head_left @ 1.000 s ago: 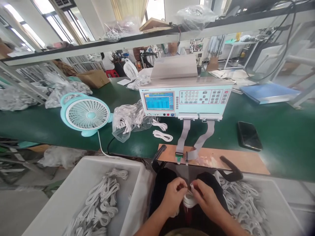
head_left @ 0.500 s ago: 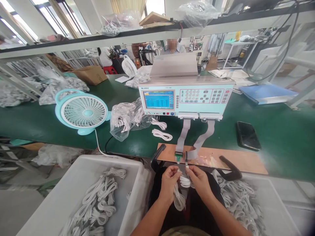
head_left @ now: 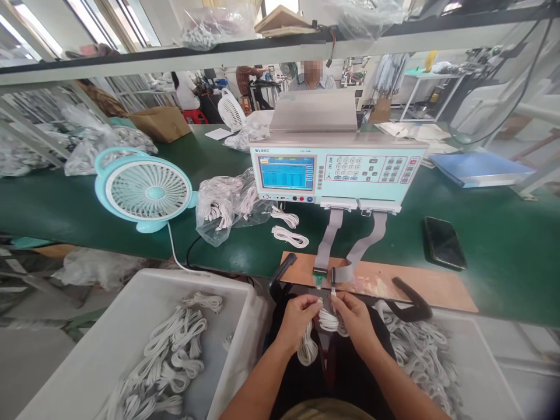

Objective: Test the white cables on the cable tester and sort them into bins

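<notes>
My left hand (head_left: 300, 319) is closed in a pinch on the end of a white cable; a coiled white cable (head_left: 307, 349) hangs below its fingers. My right hand (head_left: 353, 318) pinches a white cable's plug close under the black connector on the right ribbon cable (head_left: 365, 248). Another white coil (head_left: 328, 321) lies between the two hands. Just above my left fingertips is the small green board (head_left: 319, 280) at the end of the left ribbon cable (head_left: 329, 242). Whether the plugs sit fully in the sockets cannot be made out.
Both ribbons run to a tester (head_left: 332, 175) with a lit screen. White bins (head_left: 238, 326) of coiled cables flank my lap. A fan (head_left: 151, 192), bagged cables (head_left: 219, 204), a phone (head_left: 445, 243) and a blue folder (head_left: 481, 168) lie on the green table (head_left: 245, 259). Another person sits opposite.
My left hand has shifted slightly left and away from the green board, and its hanging coil has swung left with it. My right hand stays at the right connector. The camera view has shifted slightly.
</notes>
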Demonstrator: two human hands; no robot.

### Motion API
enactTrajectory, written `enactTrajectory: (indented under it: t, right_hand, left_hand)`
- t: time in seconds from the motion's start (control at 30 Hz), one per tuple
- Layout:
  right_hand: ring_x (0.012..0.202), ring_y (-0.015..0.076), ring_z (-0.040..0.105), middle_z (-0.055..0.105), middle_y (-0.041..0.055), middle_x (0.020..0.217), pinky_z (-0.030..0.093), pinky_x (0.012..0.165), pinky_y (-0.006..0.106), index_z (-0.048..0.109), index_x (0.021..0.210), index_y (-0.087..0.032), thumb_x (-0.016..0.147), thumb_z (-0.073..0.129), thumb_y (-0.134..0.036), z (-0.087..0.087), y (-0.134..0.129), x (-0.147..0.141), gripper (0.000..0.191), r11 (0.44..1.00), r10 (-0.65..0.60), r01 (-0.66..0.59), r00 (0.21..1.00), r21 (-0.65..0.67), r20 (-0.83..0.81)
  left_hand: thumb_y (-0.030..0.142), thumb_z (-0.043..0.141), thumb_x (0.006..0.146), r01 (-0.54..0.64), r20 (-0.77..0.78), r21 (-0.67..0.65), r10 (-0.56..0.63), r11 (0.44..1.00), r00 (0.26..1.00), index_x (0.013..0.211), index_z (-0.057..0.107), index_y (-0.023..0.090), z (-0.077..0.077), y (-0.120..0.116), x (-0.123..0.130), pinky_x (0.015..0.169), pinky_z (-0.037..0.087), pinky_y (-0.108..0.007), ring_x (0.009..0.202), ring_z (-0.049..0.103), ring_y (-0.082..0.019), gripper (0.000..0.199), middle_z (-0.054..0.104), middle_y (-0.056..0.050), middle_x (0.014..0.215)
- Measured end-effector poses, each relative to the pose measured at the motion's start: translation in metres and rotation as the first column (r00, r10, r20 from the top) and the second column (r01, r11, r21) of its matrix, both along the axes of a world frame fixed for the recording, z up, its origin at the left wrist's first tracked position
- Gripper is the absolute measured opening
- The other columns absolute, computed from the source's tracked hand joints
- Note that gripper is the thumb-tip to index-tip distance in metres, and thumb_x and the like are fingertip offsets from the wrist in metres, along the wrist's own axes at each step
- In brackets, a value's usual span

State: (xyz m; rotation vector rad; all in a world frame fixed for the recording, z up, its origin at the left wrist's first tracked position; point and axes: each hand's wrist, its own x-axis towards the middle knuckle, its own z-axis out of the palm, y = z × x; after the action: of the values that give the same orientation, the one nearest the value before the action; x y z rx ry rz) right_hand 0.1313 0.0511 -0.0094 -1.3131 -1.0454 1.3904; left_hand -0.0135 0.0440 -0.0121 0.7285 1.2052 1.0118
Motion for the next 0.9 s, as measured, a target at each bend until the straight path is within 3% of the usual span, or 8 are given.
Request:
enactTrajectory:
  t: [0.1,0.17,0.3,0.47,0.7,0.9]
  right_hand:
    - [0.048,0.0114,0.039,0.049,-0.0020,0.053,0.032,0.048,0.023,0.062,0.064,-0.016,0.068,0.071,-0.047,0.000,0.001,-0.002,0.033,0.993,-0.011,-0.002,0.993,-0.115,-0.115]
    - [0.049,0.0124,0.043,0.052,-0.0009,0.055,0.035,0.049,0.024,0.064,0.066,-0.015,0.064,0.075,-0.045,-0.001,0.003,-0.004,0.032,0.985,-0.056,0.020,0.978,-0.174,-0.203]
    - [0.050,0.0149,0.048,0.056,0.0008,0.056,0.038,0.051,0.026,0.063,0.064,-0.016,0.060,0.077,-0.045,0.001,0.004,-0.010,0.033,0.973,-0.125,0.062,0.951,-0.222,-0.283]
    - [0.055,0.0161,0.051,0.057,-0.0003,0.056,0.041,0.056,0.026,0.065,0.066,-0.017,0.061,0.078,-0.044,0.002,0.003,-0.010,0.030,0.978,-0.105,0.043,0.946,-0.203,-0.307]
    - [0.059,0.0178,0.053,0.058,0.0005,0.059,0.044,0.062,0.028,0.063,0.063,-0.017,0.065,0.076,-0.043,-0.002,0.003,-0.008,0.029,0.985,-0.081,0.033,0.956,-0.171,-0.283]
    - [0.061,0.0179,0.054,0.063,0.0023,0.067,0.044,0.061,0.027,0.069,0.076,-0.016,0.065,0.076,-0.044,-0.002,0.002,-0.008,0.030,0.984,-0.065,0.014,0.957,-0.180,-0.282]
  left_hand:
    - [0.042,0.061,0.075,0.188,-0.116,0.095,-0.177,0.977,0.977,0.063,0.062,0.013,0.007,0.002,-0.007,0.045,0.030,-0.018,0.046,0.043,-0.008,0.031,0.050,0.002,0.049]
    - [0.045,0.055,0.078,0.246,-0.169,0.136,-0.222,0.960,0.960,0.060,0.059,0.014,0.010,0.004,-0.010,0.044,0.028,-0.019,0.043,0.041,-0.007,0.036,0.046,0.003,0.046]
    - [0.045,0.055,0.077,0.135,-0.200,0.163,-0.102,0.977,0.975,0.056,0.055,0.015,0.005,0.008,-0.006,0.044,0.028,-0.019,0.044,0.039,-0.008,0.037,0.044,0.003,0.050]
    - [0.041,0.057,0.077,0.042,-0.184,0.193,-0.006,0.980,0.983,0.056,0.057,0.014,-0.006,0.010,0.002,0.046,0.031,-0.020,0.049,0.039,-0.009,0.034,0.044,0.002,0.053]
    - [0.042,0.060,0.075,-0.190,-0.001,0.171,0.193,0.967,0.981,0.066,0.063,0.012,-0.007,0.004,0.022,0.057,0.039,-0.022,0.059,0.046,-0.012,0.031,0.055,-0.001,0.061]
    - [0.049,0.062,0.072,-0.211,-0.036,0.144,0.218,0.967,0.975,0.062,0.061,0.013,-0.012,0.002,0.027,0.055,0.036,-0.022,0.057,0.043,-0.012,0.037,0.051,0.000,0.057]
